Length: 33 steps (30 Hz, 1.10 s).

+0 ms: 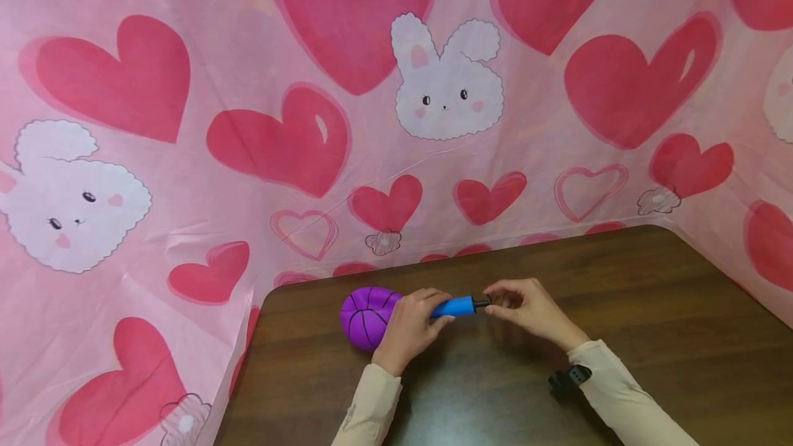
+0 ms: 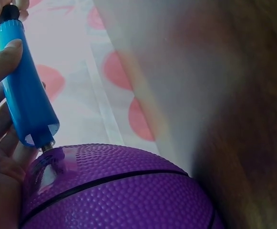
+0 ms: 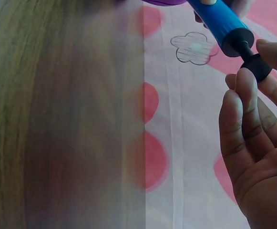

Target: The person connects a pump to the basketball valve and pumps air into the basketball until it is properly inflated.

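A blue hand pump (image 1: 455, 306) lies roughly level above the table, its metal tip set into a purple ball (image 1: 365, 322) with black seams. My left hand (image 1: 410, 325) grips the pump's barrel, thumb along its side, next to the ball. In the left wrist view the pump (image 2: 28, 86) meets the ball (image 2: 119, 191) at a small metal fitting. My right hand (image 1: 529, 308) pinches the black handle (image 3: 256, 67) at the pump's other end between thumb and fingers. A short length of black rod shows between handle and barrel.
The brown wooden table (image 1: 495, 391) extends around the hands. A pink cloth (image 1: 446, 177) with red hearts and white rabbits hangs behind and beside it. A black device (image 1: 570, 377) sits at the right wrist.
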{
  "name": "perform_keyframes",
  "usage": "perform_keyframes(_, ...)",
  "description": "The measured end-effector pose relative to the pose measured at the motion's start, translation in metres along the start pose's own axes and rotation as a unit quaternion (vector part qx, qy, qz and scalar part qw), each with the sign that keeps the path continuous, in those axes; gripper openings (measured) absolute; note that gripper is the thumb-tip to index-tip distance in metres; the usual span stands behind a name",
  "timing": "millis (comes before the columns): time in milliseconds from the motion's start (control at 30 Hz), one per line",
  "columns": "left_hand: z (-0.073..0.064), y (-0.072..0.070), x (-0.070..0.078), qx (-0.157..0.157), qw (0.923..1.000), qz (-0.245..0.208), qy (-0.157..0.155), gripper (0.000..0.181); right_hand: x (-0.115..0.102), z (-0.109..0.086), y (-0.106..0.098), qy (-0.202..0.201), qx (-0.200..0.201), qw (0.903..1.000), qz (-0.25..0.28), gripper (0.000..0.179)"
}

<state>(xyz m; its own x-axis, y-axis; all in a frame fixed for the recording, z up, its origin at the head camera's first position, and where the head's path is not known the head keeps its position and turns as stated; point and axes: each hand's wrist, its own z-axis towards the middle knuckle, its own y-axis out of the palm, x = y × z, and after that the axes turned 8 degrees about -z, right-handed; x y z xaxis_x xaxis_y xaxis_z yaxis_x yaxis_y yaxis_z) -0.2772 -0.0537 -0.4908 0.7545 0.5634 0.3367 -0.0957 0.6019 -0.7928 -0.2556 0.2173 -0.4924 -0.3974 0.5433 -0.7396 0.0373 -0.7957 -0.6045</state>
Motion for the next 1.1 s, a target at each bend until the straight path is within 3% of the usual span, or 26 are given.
perform_keyframes(367,0.001,0.002,0.001,0.002,0.9999,0.000,0.014,0.033,0.005,-0.003,-0.011,-0.006,-0.009,0.9999,-0.009,0.024)
perform_keyframes(600,0.000,-0.001,-0.002,0.009,0.9999,0.008,0.007,0.033,0.012,-0.005,-0.033,-0.026,0.007,0.9995,-0.018,0.023)
perform_keyframes(900,-0.001,-0.005,-0.006,0.014,0.9999,-0.001,-0.009,0.033,0.020,-0.012,-0.063,-0.011,0.019,0.9998,-0.002,0.019)
perform_keyframes(1100,-0.002,-0.004,-0.007,0.017,0.9998,-0.002,-0.010,0.033,0.022,-0.014,-0.070,-0.011,0.019,0.9998,0.004,0.019)
